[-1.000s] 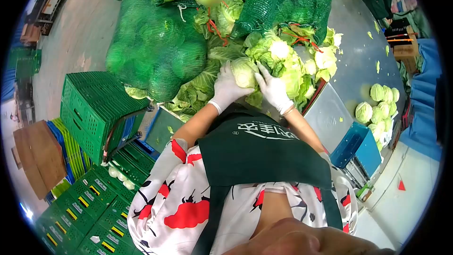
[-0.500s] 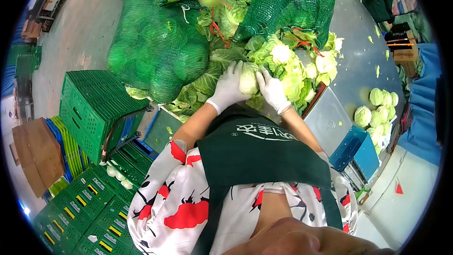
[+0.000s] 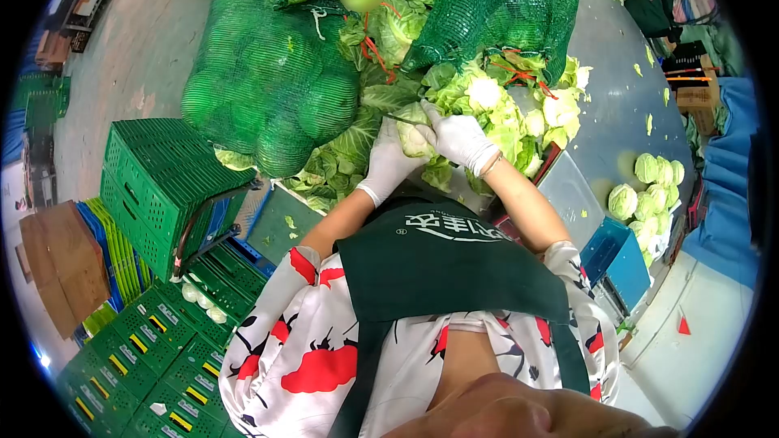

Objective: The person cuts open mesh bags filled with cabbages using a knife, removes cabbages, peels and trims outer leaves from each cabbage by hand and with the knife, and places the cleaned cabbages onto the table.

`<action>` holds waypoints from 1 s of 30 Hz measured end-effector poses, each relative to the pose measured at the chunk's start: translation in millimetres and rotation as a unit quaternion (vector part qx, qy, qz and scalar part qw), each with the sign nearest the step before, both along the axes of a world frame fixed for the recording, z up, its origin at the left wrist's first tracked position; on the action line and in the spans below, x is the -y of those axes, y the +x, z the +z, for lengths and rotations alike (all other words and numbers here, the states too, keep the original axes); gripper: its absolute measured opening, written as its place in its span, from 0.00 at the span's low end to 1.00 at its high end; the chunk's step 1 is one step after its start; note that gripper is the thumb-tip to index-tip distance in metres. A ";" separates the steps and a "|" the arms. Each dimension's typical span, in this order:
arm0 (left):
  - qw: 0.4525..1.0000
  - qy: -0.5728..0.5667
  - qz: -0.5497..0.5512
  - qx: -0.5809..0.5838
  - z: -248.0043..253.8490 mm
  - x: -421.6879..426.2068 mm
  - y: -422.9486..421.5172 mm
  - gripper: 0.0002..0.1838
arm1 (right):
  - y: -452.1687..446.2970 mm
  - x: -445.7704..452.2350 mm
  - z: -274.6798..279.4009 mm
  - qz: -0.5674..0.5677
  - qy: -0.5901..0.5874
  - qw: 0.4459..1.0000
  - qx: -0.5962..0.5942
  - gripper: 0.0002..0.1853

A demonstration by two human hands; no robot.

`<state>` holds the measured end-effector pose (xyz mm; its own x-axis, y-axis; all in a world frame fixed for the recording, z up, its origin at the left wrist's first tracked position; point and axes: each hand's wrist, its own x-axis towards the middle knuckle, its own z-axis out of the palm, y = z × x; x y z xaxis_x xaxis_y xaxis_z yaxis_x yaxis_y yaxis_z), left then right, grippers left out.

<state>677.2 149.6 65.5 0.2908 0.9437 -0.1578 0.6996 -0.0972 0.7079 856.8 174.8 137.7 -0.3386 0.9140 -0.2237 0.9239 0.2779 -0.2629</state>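
A pale green cabbage (image 3: 415,141) sits between my two white-gloved hands, close to my apron. My left hand (image 3: 391,164) cups it from the left, fingers pressed along its side. In my right hand (image 3: 461,139) is a knife (image 3: 402,120), its thin dark blade pointing left across the top of the cabbage. The right fingers are closed round the handle, which is mostly hidden. Loose green outer leaves (image 3: 350,142) lie to the left of the hands, and a heap of trimmed leaves (image 3: 487,109) lies to the right.
Large green mesh bags of cabbages (image 3: 272,73) (image 3: 527,20) stand beyond my hands. Several trimmed cabbages (image 3: 649,195) are piled on the grey table (image 3: 621,105) at right. A blue bin (image 3: 615,264) is near my right elbow; green crates (image 3: 166,186) are stacked at left.
My right hand has shifted up and turned inward over the cabbage, and the knife blade now shows across it. The cabbage has tilted and moved slightly left in my left hand.
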 end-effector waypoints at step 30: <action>0.990 0.053 -0.082 -0.101 22.2 -13.5 -8.2 0.57 | 41.3 -31.4 -90.0 -0.231 -0.002 0.968 -0.097 0.22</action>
<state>669.0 163.1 87.7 0.4146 0.9005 -0.1313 0.7941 -0.2875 0.5355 898.1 206.2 47.7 0.0710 0.9770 -0.2008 0.8826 -0.1553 -0.4436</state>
